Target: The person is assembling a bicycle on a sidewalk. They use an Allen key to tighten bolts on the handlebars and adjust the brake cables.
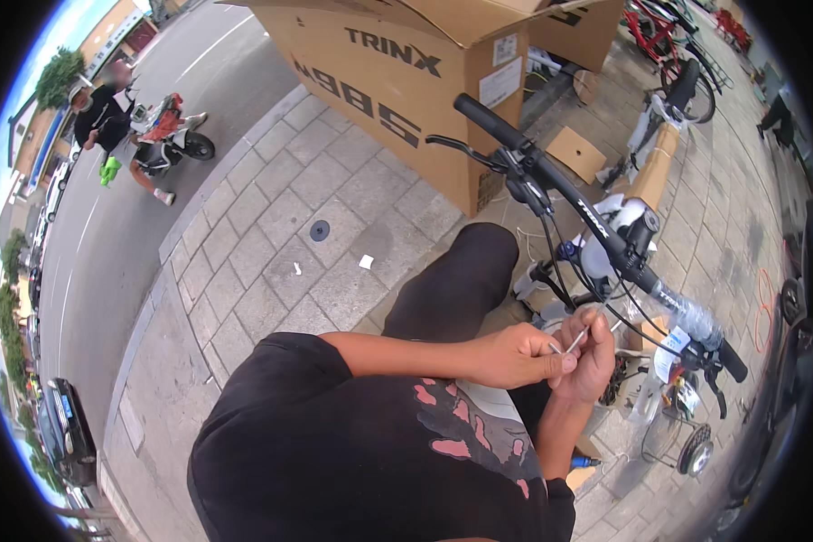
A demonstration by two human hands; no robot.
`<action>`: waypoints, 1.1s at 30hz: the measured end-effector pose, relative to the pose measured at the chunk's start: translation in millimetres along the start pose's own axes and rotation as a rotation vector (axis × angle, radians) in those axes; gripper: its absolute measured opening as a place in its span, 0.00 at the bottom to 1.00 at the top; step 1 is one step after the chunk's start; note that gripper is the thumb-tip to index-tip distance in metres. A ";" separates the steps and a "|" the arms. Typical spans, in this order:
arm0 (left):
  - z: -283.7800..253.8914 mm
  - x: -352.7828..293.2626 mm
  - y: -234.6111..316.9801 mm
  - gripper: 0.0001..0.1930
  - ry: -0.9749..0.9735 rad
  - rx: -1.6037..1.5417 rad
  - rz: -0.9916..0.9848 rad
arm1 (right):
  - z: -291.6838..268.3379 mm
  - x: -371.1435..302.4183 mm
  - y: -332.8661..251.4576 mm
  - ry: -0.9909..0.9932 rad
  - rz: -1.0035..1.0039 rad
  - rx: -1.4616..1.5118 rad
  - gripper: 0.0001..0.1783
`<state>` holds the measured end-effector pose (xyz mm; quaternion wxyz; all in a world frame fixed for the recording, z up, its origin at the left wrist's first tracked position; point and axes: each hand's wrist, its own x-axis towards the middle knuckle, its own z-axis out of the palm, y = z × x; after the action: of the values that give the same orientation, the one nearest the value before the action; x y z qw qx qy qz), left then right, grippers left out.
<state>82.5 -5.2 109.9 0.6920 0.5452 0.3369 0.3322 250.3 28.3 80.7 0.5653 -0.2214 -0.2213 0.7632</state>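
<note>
In front of my body, my left hand (519, 354) and my right hand (592, 361) meet, both with fingers closed. Between them is a thin silver metal rod (576, 341), pinched by the fingertips. A second thin length crosses it near my left thumb; whether the two are one bent piece I cannot tell. Just beyond my hands stands a bicycle, its black handlebar (596, 221) slanting from upper left to lower right. Black cables (565, 271) loop down from the bar close to my right hand. Clear plastic wrap (696, 321) covers part of the right end.
A large open cardboard box (388, 99) stands ahead. Cardboard padding (655, 167) wraps the bicycle's frame. A blue-handled tool (584, 462) lies low by my right forearm. Paper scraps (366, 262) lie on the paving. People with a motorbike (167, 135) are on the road at left.
</note>
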 end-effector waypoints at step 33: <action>2.3 17.8 -5.9 0.16 0.043 -0.047 0.064 | -13.2 0.9 -8.6 0.163 -0.040 -0.223 0.12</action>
<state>94.8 7.2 102.7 0.6863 0.5321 0.3263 0.3734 264.4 32.5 75.1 0.5682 -0.3397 -0.2626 0.7020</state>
